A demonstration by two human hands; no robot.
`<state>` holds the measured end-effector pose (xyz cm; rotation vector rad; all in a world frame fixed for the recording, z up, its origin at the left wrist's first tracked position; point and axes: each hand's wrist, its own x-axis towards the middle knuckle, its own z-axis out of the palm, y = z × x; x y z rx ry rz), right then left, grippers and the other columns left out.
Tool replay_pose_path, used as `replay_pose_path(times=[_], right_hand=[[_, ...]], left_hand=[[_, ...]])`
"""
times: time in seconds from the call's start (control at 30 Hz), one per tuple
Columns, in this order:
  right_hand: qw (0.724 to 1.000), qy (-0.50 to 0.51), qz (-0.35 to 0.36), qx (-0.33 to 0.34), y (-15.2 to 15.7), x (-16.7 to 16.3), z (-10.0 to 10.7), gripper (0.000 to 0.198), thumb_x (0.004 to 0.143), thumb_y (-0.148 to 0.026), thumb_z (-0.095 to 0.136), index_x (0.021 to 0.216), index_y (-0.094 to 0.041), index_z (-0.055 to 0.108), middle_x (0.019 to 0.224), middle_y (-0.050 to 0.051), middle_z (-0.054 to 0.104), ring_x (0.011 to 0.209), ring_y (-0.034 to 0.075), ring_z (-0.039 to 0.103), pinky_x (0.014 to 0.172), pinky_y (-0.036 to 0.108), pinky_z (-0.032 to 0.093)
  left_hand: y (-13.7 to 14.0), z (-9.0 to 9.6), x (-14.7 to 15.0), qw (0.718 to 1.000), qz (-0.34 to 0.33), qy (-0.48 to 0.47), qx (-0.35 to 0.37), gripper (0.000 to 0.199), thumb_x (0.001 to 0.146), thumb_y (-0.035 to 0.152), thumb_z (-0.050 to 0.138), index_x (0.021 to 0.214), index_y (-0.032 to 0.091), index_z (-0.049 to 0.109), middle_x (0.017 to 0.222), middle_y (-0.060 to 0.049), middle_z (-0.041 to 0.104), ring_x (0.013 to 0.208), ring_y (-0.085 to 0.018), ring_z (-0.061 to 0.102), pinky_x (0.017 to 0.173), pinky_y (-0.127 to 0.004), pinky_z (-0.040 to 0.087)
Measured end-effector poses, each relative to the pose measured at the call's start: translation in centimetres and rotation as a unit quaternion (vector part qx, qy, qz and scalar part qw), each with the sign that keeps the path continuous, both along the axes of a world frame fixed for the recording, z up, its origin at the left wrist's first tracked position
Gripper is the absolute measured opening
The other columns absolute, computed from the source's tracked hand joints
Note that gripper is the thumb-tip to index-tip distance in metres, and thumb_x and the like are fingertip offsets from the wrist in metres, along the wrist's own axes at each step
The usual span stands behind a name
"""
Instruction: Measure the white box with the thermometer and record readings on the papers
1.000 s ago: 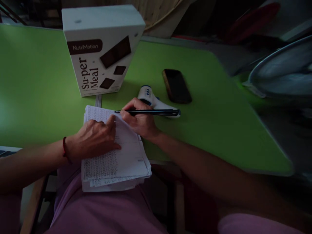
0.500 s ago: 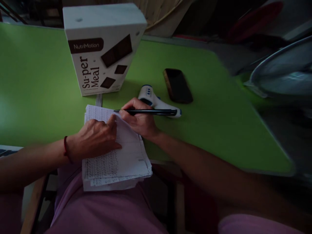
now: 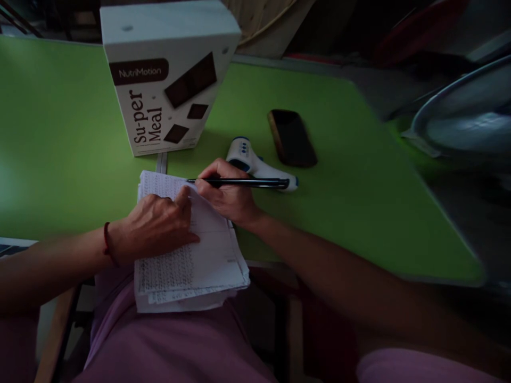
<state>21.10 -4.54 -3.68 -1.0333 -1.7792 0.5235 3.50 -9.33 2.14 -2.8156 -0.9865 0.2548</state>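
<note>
My right hand (image 3: 231, 197) pinches a black pen (image 3: 251, 183), its tip touching the upper part of a stack of paper sheets (image 3: 215, 260). Rows of small handwriting cover the left side of the top sheet, while its right side is mostly blank. My left hand (image 3: 159, 223) rests on the paper, thumb and index finger stretched apart and the other fingers partly hidden beneath. The index fingertip lies just below the pen tip. Behind my right hand lies a white infrared thermometer (image 3: 261, 171) with blue parts, partly covered by the pen.
A white NutriMotion box (image 3: 159, 106) stands upright beyond the papers on the green table (image 3: 351, 213). To the right lies a dark phone (image 3: 293, 138). A round, fan-like object (image 3: 467, 117) is past the table's right edge. The papers overhang the near edge above my lap.
The view has shifted very slightly, so the box and phone sit a little higher. Both hands, the pen and the papers look nearly the same.
</note>
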Motion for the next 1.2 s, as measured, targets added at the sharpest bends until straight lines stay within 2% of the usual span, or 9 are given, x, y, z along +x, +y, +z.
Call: replay_pose_path(times=[0.23, 0.43, 0.7, 0.87, 1.2], right_hand=[[1.0, 0.008, 0.021, 0.001, 0.0, 0.08, -0.05, 0.014, 0.08, -0.026, 0.06, 0.07, -0.024, 0.05, 0.057, -0.006, 0.052, 0.05, 0.009, 0.044, 0.048, 0.025, 0.038], [1.0, 0.007, -0.024, -0.004, -0.01, 0.07, -0.02, 0.013, 0.077, -0.027, 0.059, 0.068, -0.026, 0.051, 0.057, -0.005, 0.055, 0.052, 0.011, 0.046, 0.05, 0.026, 0.042], [0.999, -0.031, -0.026, -0.009, 0.09, 0.36, -0.05, 0.019, 0.08, -0.028, 0.063, 0.067, -0.027, 0.049, 0.06, -0.003, 0.055, 0.055, 0.013, 0.048, 0.052, 0.03, 0.044], [1.0, -0.016, -0.002, -0.002, 0.08, 0.38, 0.05, 0.016, 0.078, -0.025, 0.061, 0.067, -0.027, 0.049, 0.058, -0.004, 0.054, 0.052, 0.012, 0.047, 0.05, 0.028, 0.043], [1.0, 0.001, -0.013, -0.012, -0.07, 0.24, 0.09, 0.016, 0.078, -0.027, 0.061, 0.067, -0.026, 0.049, 0.057, -0.005, 0.053, 0.052, 0.011, 0.047, 0.05, 0.026, 0.043]], left_hand=[[0.02, 0.13, 0.06, 1.0, 0.009, 0.012, -0.011, 0.046, 0.097, 0.047, 0.055, 0.11, 0.005, 0.064, 0.129, -0.021, 0.057, 0.062, -0.019, 0.066, 0.045, -0.031, 0.038], [0.0, 0.27, 0.13, 1.0, 0.012, 0.024, -0.008, 0.048, 0.097, 0.047, 0.054, 0.116, 0.004, 0.063, 0.13, -0.02, 0.057, 0.064, -0.02, 0.067, 0.048, -0.032, 0.042], [0.02, 0.31, 0.14, 1.0, 0.005, 0.026, -0.007, 0.045, 0.097, 0.046, 0.055, 0.113, 0.005, 0.064, 0.131, -0.021, 0.057, 0.062, -0.017, 0.066, 0.046, -0.029, 0.04], [0.02, 0.27, 0.08, 1.0, 0.011, 0.022, -0.01, 0.045, 0.097, 0.046, 0.056, 0.112, 0.004, 0.064, 0.129, -0.021, 0.057, 0.063, -0.018, 0.066, 0.047, -0.029, 0.041], [0.04, 0.12, -0.02, 1.0, 0.004, 0.015, -0.002, 0.045, 0.097, 0.046, 0.056, 0.113, 0.004, 0.064, 0.13, -0.022, 0.057, 0.063, -0.02, 0.067, 0.047, -0.032, 0.042]])
